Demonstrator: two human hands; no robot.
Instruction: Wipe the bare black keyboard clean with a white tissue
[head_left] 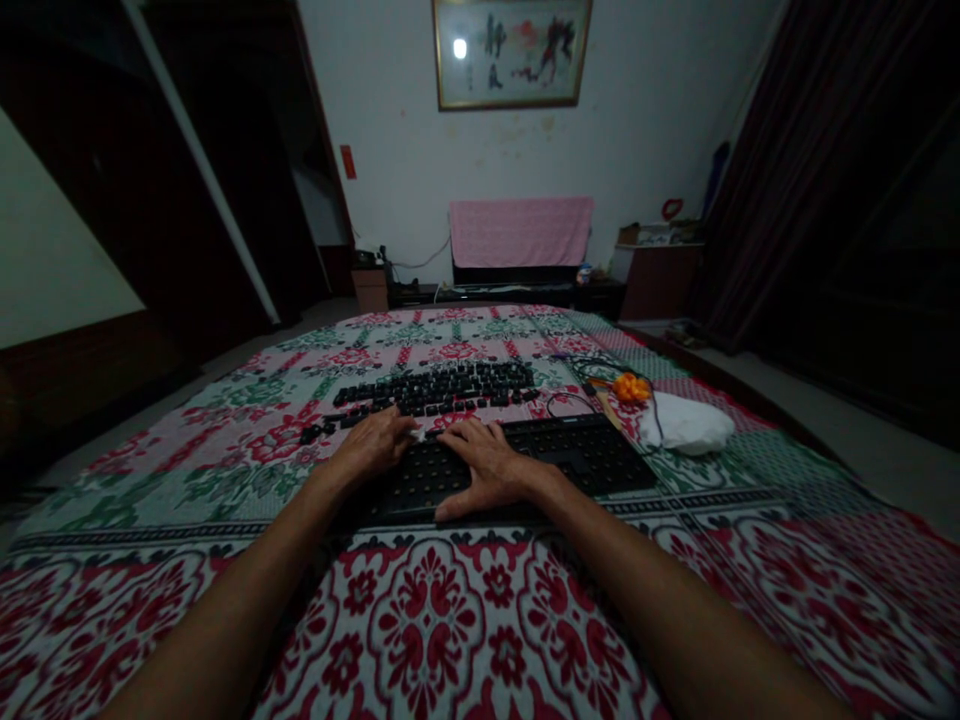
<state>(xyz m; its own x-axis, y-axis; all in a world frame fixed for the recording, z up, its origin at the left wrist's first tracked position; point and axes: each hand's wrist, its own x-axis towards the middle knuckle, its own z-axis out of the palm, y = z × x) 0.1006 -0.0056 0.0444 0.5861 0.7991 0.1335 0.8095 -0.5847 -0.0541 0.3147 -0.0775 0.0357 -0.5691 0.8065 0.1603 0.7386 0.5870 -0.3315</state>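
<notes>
A: Location of main item? State of each hand?

B: Located: black keyboard (600, 455), flat on patterned cloth (431, 600), partly hidden below right hand (484, 462). Right hand spread loosely over the board, thumb toward near edge, gripping nothing. Left hand (375, 442) at far left edge, fingers curled; small pale patch (415, 434) by fingertips. Cannot tell whether pinched or merely alongside.

A: Possible trouble from here, and cause?

B: Judged likeliest: scattering of loose keycaps (457, 382), laid in rough rows just beyond the board, through a knock from left knuckles. Could cost any ordering. Second: skidding of keyboard on soft cloth, from uneven push with too little bracing opposite. Third: snagging of dark cable (589, 368) during any turn of the board.

A: Other things around? Obstructions?

B: Right of keyboard: orange item (631, 388), nature unclear, and white cloth (688, 425), just beside right end. Near left hand: stray caps (310, 434). Far side obstructed by keycaps; right end hemmed in by cable and white cloth. Well apart, not in the way: pink cloth (523, 232), framed picture (514, 50).
</notes>
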